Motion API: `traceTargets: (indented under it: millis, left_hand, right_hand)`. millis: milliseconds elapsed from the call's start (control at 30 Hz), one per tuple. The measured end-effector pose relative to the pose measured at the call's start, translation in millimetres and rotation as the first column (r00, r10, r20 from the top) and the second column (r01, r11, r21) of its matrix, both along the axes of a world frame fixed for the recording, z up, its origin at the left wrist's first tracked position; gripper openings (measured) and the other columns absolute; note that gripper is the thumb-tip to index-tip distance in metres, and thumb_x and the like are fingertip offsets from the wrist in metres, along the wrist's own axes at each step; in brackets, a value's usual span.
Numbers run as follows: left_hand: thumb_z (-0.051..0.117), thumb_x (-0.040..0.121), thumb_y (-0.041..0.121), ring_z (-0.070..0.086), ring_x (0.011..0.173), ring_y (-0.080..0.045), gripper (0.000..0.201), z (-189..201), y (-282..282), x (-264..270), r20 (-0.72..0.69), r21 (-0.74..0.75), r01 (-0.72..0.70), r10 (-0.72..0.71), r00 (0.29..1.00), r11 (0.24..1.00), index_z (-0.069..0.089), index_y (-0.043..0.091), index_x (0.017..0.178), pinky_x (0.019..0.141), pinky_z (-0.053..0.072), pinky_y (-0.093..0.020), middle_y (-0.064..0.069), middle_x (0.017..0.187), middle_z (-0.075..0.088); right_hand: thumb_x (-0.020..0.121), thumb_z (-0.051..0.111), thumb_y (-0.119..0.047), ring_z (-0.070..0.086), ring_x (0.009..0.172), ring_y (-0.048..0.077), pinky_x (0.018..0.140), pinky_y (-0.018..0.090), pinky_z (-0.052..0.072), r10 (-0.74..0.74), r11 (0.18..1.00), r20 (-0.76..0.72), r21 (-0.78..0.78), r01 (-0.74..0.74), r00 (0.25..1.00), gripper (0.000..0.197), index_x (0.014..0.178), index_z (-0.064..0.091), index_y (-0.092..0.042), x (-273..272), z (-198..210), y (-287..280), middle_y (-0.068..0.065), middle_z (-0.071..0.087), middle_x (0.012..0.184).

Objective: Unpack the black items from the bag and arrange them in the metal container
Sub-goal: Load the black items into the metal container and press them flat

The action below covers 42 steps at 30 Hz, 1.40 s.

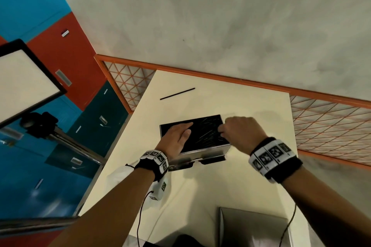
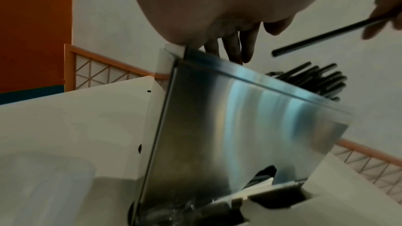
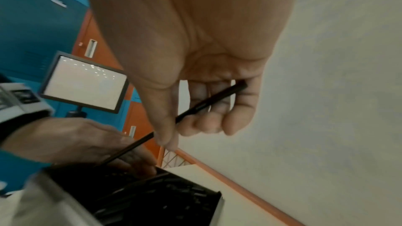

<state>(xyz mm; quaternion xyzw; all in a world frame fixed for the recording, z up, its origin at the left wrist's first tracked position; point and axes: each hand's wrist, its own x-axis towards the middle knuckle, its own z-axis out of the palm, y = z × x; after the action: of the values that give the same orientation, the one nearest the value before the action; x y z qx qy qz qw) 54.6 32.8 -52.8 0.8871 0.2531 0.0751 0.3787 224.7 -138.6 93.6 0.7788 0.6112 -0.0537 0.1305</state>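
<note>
Black straws (image 2: 315,78) already crowd the metal container (image 1: 206,151), which stands at the table's (image 1: 251,186) middle, so most of the unpacking looks done. At its 3 o'clock side the right hand (image 1: 241,132) pinches one more black straw (image 3: 195,109) between thumb and curled fingers, aimed at the opening. At 9 o'clock the left hand (image 1: 176,136) lies flat on the top, fingers straight, steadying it. One stray straw (image 1: 177,93) lies on the table at 12 o'clock, still to be put in. The clear bag (image 2: 43,186) sits at 7 o'clock; I cannot tell whether it holds more.

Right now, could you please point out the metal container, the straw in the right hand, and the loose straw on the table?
metal container (image 2: 250,123), left wrist view, shiny side wall.
held straw (image 3: 208,103), right wrist view, mid-shaft.
loose straw (image 1: 177,93), head view, middle.
</note>
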Motion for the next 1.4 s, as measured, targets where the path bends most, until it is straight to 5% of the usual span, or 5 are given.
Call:
traceTargets:
  millis: [300, 500, 900, 1067, 1400]
  left_hand:
    - [0.042, 0.105, 0.034, 0.056, 0.117, -0.02, 0.035, 31.0, 23.9, 11.8, -0.046, 0.173, 0.091, -0.084, 0.995, 0.981, 0.058, 0.021, 0.134, 0.1, 0.044, -0.036, 0.001, 0.128, 0.062]
    - [0.049, 0.096, 0.028, 0.068, 0.099, -0.023, 0.027, 59.7, 75.1, 44.8, -0.174, 0.207, -0.03, 0.067, 0.983, 0.978, 0.067, 0.03, 0.117, 0.088, 0.056, -0.041, 0.001, 0.108, 0.074]
    - [0.05, 0.098, 0.03, 0.063, 0.107, -0.033, 0.028, 35.0, 181.0, 99.5, -0.48, 0.331, 0.02, 0.15, 0.864, 0.944, 0.066, 0.027, 0.121, 0.088, 0.051, -0.036, -0.009, 0.125, 0.063]
    - [0.05, 0.098, 0.029, 0.062, 0.11, -0.035, 0.03, -9.3, 221.6, 117.8, -0.535, 0.363, 0.068, 0.148, 0.832, 0.929, 0.062, 0.023, 0.124, 0.087, 0.049, -0.036, -0.011, 0.127, 0.06]
    - [0.054, 0.096, 0.013, 0.051, 0.121, -0.039, 0.029, -77.7, 259.8, 168.0, -0.524, 0.374, 0.192, 0.036, 0.851, 0.907, 0.054, 0.003, 0.123, 0.098, 0.043, -0.044, -0.02, 0.125, 0.054]
  right_hand:
    - [0.095, 0.054, -0.04, 0.05, 0.109, 0.026, 0.084, 0.042, 0.047, 0.107, 0.991, -0.265, 0.104, -0.082, 0.958, 0.038, 0.13, 0.057, -0.024, -8.9, -53.9, 68.7, 0.006, 0.052, 0.114]
    - [0.093, 0.024, -0.067, 0.027, 0.143, 0.029, 0.113, 0.06, 0.02, -0.035, 0.993, -0.233, 0.106, 0.061, 0.972, 0.065, 0.148, 0.034, -0.033, -14.7, -91.2, 77.0, 0.004, 0.035, 0.151]
    - [0.097, 0.02, -0.067, 0.031, 0.145, 0.028, 0.111, 0.063, 0.026, -0.141, 0.982, -0.292, 0.078, 0.171, 0.946, 0.064, 0.153, 0.024, -0.037, -17.6, -137.4, 69.8, -0.002, 0.04, 0.152]
    - [0.096, 0.014, -0.07, 0.004, 0.152, 0.021, 0.117, 0.056, -0.002, -0.125, 0.977, -0.355, 0.119, 0.178, 0.927, 0.064, 0.154, 0.003, -0.045, -14.6, -137.1, 70.7, -0.009, 0.014, 0.162]
    - [0.098, 0.024, -0.067, 0.023, 0.148, 0.022, 0.112, 0.059, 0.019, -0.122, 0.978, -0.288, 0.127, 0.164, 0.95, 0.063, 0.154, 0.018, -0.041, -12.8, -139.9, 70.5, -0.006, 0.033, 0.157]
